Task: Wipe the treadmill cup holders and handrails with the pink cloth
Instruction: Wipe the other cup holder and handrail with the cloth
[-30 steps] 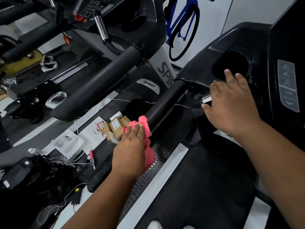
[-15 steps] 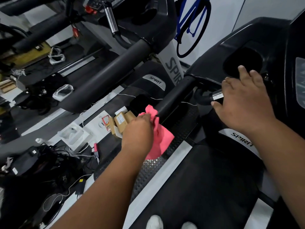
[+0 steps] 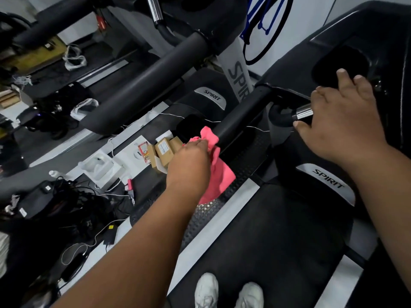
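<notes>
I stand on a black treadmill. My left hand [image 3: 189,162] grips the pink cloth [image 3: 216,168] around the near end of the black left handrail [image 3: 242,113]; the cloth's loose corner hangs below the hand. My right hand [image 3: 340,125] rests over the silver-tipped pulse grip [image 3: 302,113], fingers curled on it, fingertips reaching the rim of the dark cup holder [image 3: 338,65] in the console. The handrail's far end joins the console by that cup holder.
A second treadmill's thick handrail [image 3: 142,85] runs parallel on the left. Between the machines lie small cardboard boxes [image 3: 163,150], a white tray [image 3: 101,168], cables and black gear [image 3: 55,203]. My white shoes [image 3: 229,292] are on the belt.
The left hand has slid the cloth up along the handrail towards the console. The view has shifted so my shoes show. My right hand stays on the pulse grip.
</notes>
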{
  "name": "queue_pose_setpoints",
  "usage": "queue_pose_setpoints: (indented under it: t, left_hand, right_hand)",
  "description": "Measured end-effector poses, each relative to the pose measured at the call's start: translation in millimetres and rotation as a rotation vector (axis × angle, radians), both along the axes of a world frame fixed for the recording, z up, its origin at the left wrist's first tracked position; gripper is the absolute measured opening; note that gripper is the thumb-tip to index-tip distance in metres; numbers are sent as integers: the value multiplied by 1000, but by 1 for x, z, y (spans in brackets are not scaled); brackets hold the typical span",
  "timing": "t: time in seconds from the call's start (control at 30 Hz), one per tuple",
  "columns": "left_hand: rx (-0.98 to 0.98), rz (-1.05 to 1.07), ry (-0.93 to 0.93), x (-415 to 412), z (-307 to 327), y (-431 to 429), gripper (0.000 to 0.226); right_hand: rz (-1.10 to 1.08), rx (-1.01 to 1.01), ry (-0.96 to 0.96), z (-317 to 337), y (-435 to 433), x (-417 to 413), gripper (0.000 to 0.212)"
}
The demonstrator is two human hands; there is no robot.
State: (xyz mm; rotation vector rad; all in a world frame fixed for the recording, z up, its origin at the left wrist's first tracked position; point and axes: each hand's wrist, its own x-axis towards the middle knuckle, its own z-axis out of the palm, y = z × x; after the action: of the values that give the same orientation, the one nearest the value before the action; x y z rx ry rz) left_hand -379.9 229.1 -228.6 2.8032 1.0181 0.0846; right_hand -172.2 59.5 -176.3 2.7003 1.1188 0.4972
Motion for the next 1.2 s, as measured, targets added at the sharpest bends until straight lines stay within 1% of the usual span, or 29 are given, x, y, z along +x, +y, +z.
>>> queue_pose_setpoints:
  t: [0.13, 0.2, 0.3, 0.4, 0.43, 0.5, 0.53, 0.6, 0.67, 0.73, 0.77, 0.83, 0.9, 0.93, 0.97, 1.0, 1.03, 1.1, 1.2]
  left_hand:
    - [-4, 54, -39, -46, -11, -8, 53]
    - [28, 50, -5, -62, -19, -17, 38]
    - [19, 33, -34, -57, -27, -18, 48]
    - [-14, -20, -52, -32, -18, -12, 49]
    - [-20, -21, -55, -23, -11, -10, 56]
    - [-31, -13, -5, -16, -2, -8, 68]
    - [-39, 1, 21, -19, 0, -6, 70]
    - [-50, 43, 23, -38, -2, -6, 64]
    - [-10, 70, 23, -61, -10, -10, 49]
    - [42, 46, 28, -79, -21, -18, 37]
    - [50, 45, 24, -84, -27, -21, 36]
    - [64, 25, 4, -83, -37, -22, 46]
    - [115, -11, -40, -68, -34, -20, 41]
    - [82, -18, -51, -56, -27, -20, 47]
    - [16, -17, -47, -44, -17, -17, 59]
    - [-35, -4, -39, -35, -7, -15, 67]
    - [-56, 13, -23, -30, -3, -13, 69]
    - [-54, 58, 2, -36, -1, -10, 59]
    - [-40, 149, 1, -70, -8, -12, 39]
  right_hand:
    - [-7, -5, -4, 2, 0, -2, 75]
    - [-9, -10, -5, 3, 0, -2, 76]
    - [-1, -18, -7, 3, 0, -1, 77]
    - [-3, -19, -8, 2, 0, -2, 77]
    - [-6, -24, -12, 2, -1, -2, 77]
    - [-8, -35, -12, 2, 0, -2, 77]
    - [-6, -38, -11, 2, 0, -2, 77]
    - [-7, -31, -14, 3, 0, -2, 78]
    - [-12, -33, -8, 5, 0, -4, 79]
    - [-15, -37, -5, 5, 0, -4, 79]
    - [-13, -35, -4, 5, 0, -4, 79]
    - [-7, -30, 0, 6, 0, -4, 79]
    - [-7, -22, 2, 6, 0, -4, 78]
    - [-7, -22, 2, 4, -1, -4, 78]
    - [-5, -20, 3, 3, -1, -4, 77]
    - [-3, -18, 5, 3, -1, -3, 77]
    - [-1, -15, 7, 2, 0, -3, 76]
    - [3, -13, 6, 2, -1, -2, 76]
    - [5, -1, -5, 2, -2, -2, 77]
